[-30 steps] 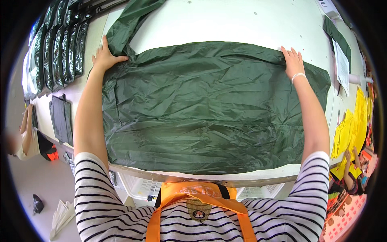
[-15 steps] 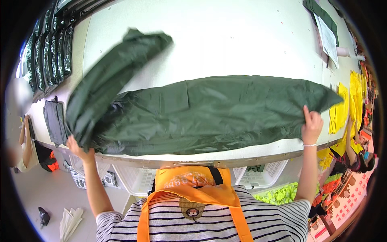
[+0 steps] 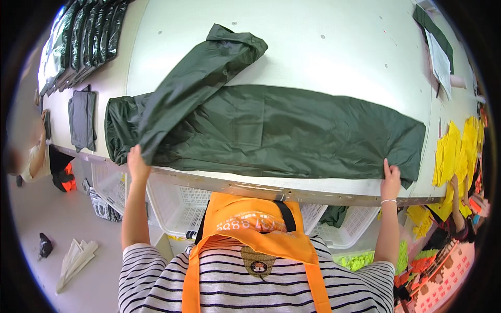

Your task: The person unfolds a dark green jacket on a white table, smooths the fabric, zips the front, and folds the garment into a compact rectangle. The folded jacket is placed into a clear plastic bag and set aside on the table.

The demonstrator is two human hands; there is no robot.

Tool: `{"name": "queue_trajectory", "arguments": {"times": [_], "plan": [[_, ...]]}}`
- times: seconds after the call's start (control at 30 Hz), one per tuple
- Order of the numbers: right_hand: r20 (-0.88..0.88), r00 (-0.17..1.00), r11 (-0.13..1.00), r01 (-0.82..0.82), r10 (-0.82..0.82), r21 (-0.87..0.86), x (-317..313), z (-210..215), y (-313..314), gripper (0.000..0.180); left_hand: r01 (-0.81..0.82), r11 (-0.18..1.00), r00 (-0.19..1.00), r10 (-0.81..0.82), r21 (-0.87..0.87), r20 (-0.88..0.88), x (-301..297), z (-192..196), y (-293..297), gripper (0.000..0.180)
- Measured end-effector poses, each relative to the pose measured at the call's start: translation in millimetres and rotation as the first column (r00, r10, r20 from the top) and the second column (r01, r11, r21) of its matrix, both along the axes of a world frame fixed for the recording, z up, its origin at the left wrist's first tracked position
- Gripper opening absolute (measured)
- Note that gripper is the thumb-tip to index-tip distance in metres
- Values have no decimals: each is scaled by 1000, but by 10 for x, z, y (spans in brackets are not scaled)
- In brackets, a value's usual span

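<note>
A dark green raincoat [image 3: 313,133] lies lengthwise along the table's front edge, folded into a long strip. One sleeve [image 3: 193,81] slants across its left part and runs out toward the far side. At the lower left, my left hand [image 3: 137,163] is closed on the fabric where the sleeve bends. My right hand [image 3: 390,175] pinches the near edge close to the right end. That end is now turned in and looks squared off. My fingertips are partly hidden by the cloth.
Stacked dark packages [image 3: 88,41] stand at the far left, with a folded grey piece [image 3: 82,119] nearer. Yellow garments [image 3: 454,151] lie at the right, near another person's arm. White plastic baskets [image 3: 177,206] sit below the table edge [image 3: 245,189].
The sleeve has swung to the right and come to rest across the coat. The coat's pointed right end has been folded in. My right hand has moved slightly inward.
</note>
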State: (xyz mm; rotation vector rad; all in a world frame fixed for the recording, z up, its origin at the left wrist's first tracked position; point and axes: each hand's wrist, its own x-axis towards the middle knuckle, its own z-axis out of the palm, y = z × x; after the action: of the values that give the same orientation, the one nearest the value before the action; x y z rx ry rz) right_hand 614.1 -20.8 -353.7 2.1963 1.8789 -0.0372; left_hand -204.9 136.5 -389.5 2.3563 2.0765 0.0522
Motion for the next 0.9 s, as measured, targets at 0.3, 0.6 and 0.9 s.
{"name": "queue_trajectory", "arguments": {"times": [0.3, 0.6, 0.9], "plan": [[-617, 776, 943, 93, 132, 319, -1639, 841, 2210, 25, -16, 981, 999, 25, -193, 46, 446, 313, 70, 52], [-449, 892, 964, -169, 62, -203, -4034, 404, 4587, 44, 16, 977, 991, 13, -215, 131, 391, 264, 179, 54], [-543, 772, 865, -15, 329, 502, -2220, 2034, 2543, 37, 300, 921, 853, -375, 248, 363, 157, 739, 225, 62]]}}
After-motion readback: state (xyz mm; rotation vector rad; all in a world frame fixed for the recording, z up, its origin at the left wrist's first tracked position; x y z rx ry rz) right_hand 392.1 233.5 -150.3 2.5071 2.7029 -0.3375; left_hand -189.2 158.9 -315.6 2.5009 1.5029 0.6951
